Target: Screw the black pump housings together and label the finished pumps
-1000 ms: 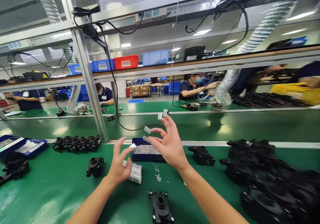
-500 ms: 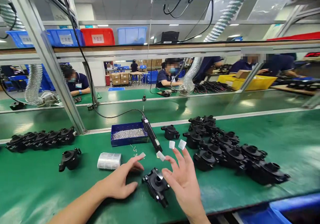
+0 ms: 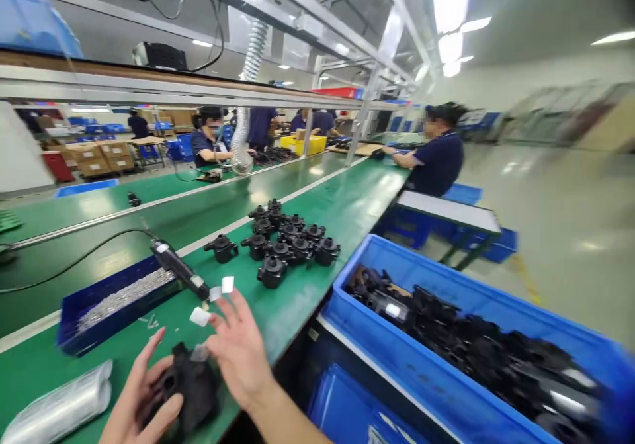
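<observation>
My left hand is closed around a black plastic housing, which is tilted and blurred just above the green bench. My right hand is beside it with fingers spread. Small white stickers cling to its fingertips, and another pale sticker shows at the thumb, against or just in front of the housing; contact is unclear. A roll of silvery label backing lies to the left of my hands. An electric screwdriver rests against a dark blue tray of small screws.
Similar black housings stand grouped on the bench ahead. A large blue bin of black parts stands at the right, past the bench edge. A co-worker sits further along, and others are across the line.
The view has swung right, bringing the blue bin into sight. My left hand has taken hold of the black housing, which stood on the bench, and tilted it. Stickers remain on my right fingertips.
</observation>
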Demonstrator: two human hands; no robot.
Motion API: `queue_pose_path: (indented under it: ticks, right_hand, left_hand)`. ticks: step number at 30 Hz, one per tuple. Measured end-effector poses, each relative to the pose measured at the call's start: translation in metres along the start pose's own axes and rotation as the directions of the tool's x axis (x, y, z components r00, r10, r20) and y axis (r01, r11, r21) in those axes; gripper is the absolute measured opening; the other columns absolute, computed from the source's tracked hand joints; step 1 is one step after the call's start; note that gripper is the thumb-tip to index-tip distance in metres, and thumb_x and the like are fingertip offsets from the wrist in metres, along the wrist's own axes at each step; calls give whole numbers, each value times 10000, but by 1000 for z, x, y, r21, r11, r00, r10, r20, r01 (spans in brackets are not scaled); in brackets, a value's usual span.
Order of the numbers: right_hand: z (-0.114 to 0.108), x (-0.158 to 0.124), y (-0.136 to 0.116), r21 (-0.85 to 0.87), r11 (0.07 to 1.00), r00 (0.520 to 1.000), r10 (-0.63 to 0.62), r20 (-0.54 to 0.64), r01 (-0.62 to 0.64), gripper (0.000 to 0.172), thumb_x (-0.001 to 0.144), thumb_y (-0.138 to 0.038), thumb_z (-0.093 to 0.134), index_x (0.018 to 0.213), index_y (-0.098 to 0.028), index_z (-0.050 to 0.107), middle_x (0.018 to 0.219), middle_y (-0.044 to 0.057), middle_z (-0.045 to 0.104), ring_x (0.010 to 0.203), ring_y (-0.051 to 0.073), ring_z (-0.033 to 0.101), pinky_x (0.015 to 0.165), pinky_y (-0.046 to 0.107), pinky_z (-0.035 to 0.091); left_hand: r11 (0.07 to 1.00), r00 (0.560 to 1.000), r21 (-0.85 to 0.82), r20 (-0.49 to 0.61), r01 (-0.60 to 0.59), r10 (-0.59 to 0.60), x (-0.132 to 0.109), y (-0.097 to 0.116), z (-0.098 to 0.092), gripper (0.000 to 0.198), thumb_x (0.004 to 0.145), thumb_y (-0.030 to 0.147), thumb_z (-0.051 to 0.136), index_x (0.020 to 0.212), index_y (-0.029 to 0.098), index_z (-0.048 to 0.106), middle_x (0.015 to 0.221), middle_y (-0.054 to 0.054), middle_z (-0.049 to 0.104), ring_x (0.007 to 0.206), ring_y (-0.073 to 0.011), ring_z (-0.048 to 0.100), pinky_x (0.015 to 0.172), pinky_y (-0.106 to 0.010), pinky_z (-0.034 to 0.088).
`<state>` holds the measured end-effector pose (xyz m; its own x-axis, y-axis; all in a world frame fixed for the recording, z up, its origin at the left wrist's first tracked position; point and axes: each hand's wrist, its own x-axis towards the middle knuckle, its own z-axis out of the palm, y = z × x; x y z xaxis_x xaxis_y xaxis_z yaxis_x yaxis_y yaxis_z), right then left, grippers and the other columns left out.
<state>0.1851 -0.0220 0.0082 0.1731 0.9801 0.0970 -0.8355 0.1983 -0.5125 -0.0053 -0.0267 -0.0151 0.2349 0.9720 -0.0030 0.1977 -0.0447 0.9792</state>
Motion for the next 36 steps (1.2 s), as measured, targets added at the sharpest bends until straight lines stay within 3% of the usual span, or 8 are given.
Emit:
queue_pose_path:
  ticks: [2,5,10,14,21,26,36]
  right_hand:
    - [-2,-3,-12,-160,981,992,-92,89,105,872,628,-104,885,1389,-385,567,1491,28,494,1135,214,573,824,300,556]
    - [-9,-6,-24,-342,935,979,-24,202,94,838,761,-188,842,1473,-439,478,1584,40,376,1161,230,538,776,311,569]
    - [-7,-20,-24,-514,857,984,74,163,21,814,835,-287,790,1515,-468,382,1646,54,264,1205,259,512,713,335,595]
    - [2,-26,-19,-582,813,983,133,128,-34,881,825,-308,795,1545,-448,306,1623,80,279,1278,278,492,756,351,614]
    - [4,-19,-22,-693,717,957,249,148,-79,1039,797,-290,798,1599,-437,154,1571,122,317,1240,280,533,726,342,611]
    - [6,-18,-23,-752,657,957,251,149,-55,1025,812,-303,789,1594,-444,141,1609,108,260,1261,278,517,772,354,622]
    - [9,-21,-22,-782,624,964,200,177,14,979,850,-256,742,1604,-431,142,1623,109,234,1362,313,464,825,387,647]
  left_hand:
    - [995,998,-82,49,51,-47,0,9,-4,990,842,659,724,1623,320,218,1397,-125,633,1236,-312,661,1052,-393,530]
    - [975,989,-224,147,-2,36,6,12,-7,1011,853,630,743,1631,324,175,1394,-135,611,1218,-305,647,1066,-408,473]
    - [942,967,-324,203,-83,156,10,8,-8,926,909,564,719,1627,313,191,1336,-129,613,1153,-273,631,1002,-394,440]
    - [932,968,-358,205,-63,144,7,10,-7,948,891,536,755,1622,312,195,1324,-125,604,1125,-259,619,967,-382,438]
    - [922,964,-383,218,-60,153,7,12,-7,951,883,520,775,1615,322,202,1325,-121,599,1173,-275,613,995,-394,422]
    - [915,965,-397,207,-65,159,7,11,-7,940,880,511,781,1610,322,220,1297,-112,598,1187,-277,597,977,-384,426]
    - [917,966,-394,204,-70,161,7,11,-6,947,872,521,780,1615,319,229,1270,-107,598,1147,-268,603,957,-383,433]
